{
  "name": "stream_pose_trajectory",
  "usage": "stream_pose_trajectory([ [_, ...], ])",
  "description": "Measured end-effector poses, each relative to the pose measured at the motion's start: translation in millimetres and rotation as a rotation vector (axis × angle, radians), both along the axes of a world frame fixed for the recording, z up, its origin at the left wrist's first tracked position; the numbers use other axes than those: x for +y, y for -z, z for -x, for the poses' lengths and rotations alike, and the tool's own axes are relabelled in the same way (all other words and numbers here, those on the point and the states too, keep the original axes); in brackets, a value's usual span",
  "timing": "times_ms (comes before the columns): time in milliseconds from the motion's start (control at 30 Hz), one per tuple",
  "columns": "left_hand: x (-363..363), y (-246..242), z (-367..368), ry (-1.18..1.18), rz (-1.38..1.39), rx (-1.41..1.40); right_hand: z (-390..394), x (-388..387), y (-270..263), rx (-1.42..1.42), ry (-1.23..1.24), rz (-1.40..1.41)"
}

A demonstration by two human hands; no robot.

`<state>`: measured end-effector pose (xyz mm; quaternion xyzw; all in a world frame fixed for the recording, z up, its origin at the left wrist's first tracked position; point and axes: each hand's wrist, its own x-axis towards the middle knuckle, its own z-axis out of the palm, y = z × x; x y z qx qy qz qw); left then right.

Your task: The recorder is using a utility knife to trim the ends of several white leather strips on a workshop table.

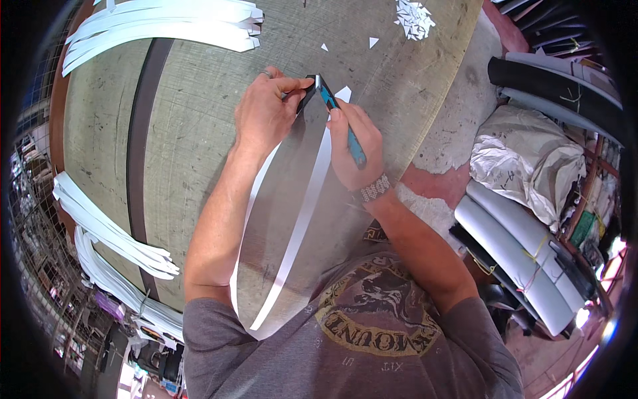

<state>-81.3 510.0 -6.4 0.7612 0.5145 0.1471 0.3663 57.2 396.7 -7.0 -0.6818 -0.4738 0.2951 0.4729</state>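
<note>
My right hand (356,144) grips a teal and black utility knife (355,142), its front end against the tip of a dark strip (308,95). The fingers of my left hand (271,107) pinch that strip near its end, beside the knife. A ring is on the left hand. Below the hands, a long white strip (294,239) runs towards my body, its cut end showing beside the right hand. Another narrow white edge (254,194) curves down alongside my left forearm. Whether it belongs to the dark strip cannot be told.
Bundled white strips (164,25) lie at the table's upper left, more (114,229) at lower left. A dark bar (139,149) crosses the table. Small white offcuts (414,20) are piled at the top. Rolled grey sheets (513,254) and a white sack (528,159) stand right, beyond the table edge.
</note>
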Motion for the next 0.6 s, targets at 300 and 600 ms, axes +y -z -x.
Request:
stream_pose_trajectory([
  [300,-3.1,5.5,2.1,0.001,-0.045,-0.056,5.4,-0.9,-0.4,-0.066,-0.007,-0.040],
  [600,-3.3,4.8,4.0,0.030,-0.083,-0.042,7.8,1.7,-3.0,-0.069,-0.028,-0.034],
])
